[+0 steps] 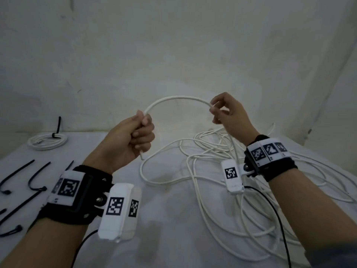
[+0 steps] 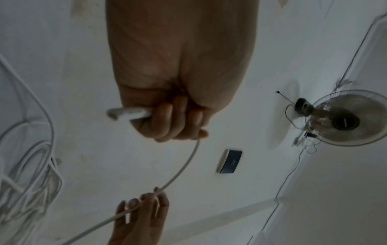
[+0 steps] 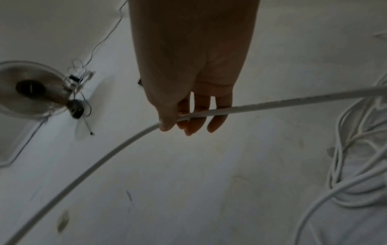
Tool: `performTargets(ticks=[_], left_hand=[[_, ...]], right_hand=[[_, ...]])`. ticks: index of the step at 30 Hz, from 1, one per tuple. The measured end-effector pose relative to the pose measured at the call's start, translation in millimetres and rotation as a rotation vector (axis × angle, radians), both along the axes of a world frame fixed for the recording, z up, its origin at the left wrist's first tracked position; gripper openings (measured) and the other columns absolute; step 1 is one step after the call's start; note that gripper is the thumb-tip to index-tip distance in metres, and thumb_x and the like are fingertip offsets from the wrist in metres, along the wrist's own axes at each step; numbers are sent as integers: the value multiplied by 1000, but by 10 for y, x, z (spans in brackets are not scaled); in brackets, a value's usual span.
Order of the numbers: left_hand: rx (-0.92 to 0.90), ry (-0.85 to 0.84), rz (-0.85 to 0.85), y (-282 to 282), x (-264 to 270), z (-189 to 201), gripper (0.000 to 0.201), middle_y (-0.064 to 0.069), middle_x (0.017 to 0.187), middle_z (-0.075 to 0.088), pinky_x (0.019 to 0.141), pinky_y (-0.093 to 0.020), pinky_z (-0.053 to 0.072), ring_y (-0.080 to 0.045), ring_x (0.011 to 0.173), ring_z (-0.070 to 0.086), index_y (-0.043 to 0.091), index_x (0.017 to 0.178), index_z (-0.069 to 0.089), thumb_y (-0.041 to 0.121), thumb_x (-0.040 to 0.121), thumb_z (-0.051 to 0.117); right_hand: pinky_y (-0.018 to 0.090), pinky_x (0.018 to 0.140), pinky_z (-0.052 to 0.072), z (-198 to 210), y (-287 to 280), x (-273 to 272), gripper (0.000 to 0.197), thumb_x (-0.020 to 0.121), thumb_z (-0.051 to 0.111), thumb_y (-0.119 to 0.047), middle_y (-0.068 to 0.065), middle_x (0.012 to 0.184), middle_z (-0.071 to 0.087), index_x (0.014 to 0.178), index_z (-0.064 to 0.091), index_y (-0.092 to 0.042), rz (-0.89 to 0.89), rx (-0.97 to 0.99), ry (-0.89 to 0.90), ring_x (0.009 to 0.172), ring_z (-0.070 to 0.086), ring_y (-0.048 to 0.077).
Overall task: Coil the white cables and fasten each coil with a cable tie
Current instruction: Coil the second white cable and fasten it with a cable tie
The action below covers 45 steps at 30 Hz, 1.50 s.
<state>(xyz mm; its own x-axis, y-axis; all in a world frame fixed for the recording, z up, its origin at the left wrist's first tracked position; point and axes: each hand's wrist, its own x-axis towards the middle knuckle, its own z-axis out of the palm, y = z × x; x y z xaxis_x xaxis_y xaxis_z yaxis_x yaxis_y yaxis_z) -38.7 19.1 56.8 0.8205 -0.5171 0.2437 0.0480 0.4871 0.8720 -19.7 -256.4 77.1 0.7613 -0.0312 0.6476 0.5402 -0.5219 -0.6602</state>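
Observation:
A white cable arches in the air between both hands above the table. My left hand grips it in a fist, its end sticking out below the fingers. My right hand pinches the same cable between thumb and fingers, and from there it runs down into a loose tangle of white cable on the table. At the back left lies a finished white coil fastened with a black cable tie.
Several loose black cable ties lie along the left side of the white table. A pale wall rises right behind the table. A wall fan and a dark box show on the wall in the left wrist view.

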Motion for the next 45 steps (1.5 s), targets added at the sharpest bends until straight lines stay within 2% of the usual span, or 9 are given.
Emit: performTargets(ticks=[6,10,14,17,20,24,29,39,45], left_hand=[[-294,53,151,110,128,108,42,9,44,29,34,-13,23,-3,34,24,19,60,48,35,95,31],[-322,13,208,81,188,83,40,9,44,30,38,-14,30,-2,36,27,18,68,39,33,102,23],[-232,-12,233,-48,193,12,40,9,44,31,40,-15,31,-3,37,27,16,70,35,31,103,19],[-57,-59,282,-135,134,-68,38,7,47,29,42,-16,29,-5,40,25,15,71,35,25,104,21],[124,-136,281,-186,57,-166,37,5,49,31,42,-16,30,-8,44,27,13,72,38,23,104,23],[263,-233,237,-209,-23,-248,39,-1,50,45,47,-22,36,-14,44,41,9,72,45,23,104,27],[204,-236,86,-277,-82,-264,37,3,41,35,41,-17,24,-7,36,24,6,71,48,30,96,34],[8,-12,-55,-310,-82,-293,44,8,46,26,42,-18,16,-3,37,22,20,55,38,45,90,34],[-180,61,-77,-248,-44,-294,44,8,47,29,39,-16,18,-3,38,19,19,55,44,37,93,32]], right_hand=[[14,61,43,-341,160,-146,29,91,54,-3,-8,79,55,109,56,-27,90,-552,115,61,57,2],[31,73,45,-401,462,-373,38,93,52,-5,0,101,54,127,54,-22,177,-923,59,88,58,18],[33,44,33,-368,813,-567,56,83,47,8,5,104,52,131,54,-21,149,-1224,-124,73,58,25],[23,37,32,-278,932,-653,44,70,60,11,1,91,55,106,68,-12,216,-1155,-323,65,54,18],[18,55,37,-141,994,-643,23,79,61,-8,-10,102,47,98,71,-15,254,-985,-349,80,48,11],[28,55,43,-3,935,-608,13,85,65,-28,-12,77,50,92,63,-17,208,-781,-241,64,44,6],[26,55,38,-6,838,-424,25,78,73,-35,-13,57,45,97,66,-20,129,-467,-148,55,42,8],[22,51,32,-21,914,-199,48,80,62,-40,3,49,49,49,53,-5,162,-366,-98,48,41,10],[16,48,28,-86,778,-184,29,95,55,-25,-9,45,39,72,66,-9,231,-213,51,43,34,5]])
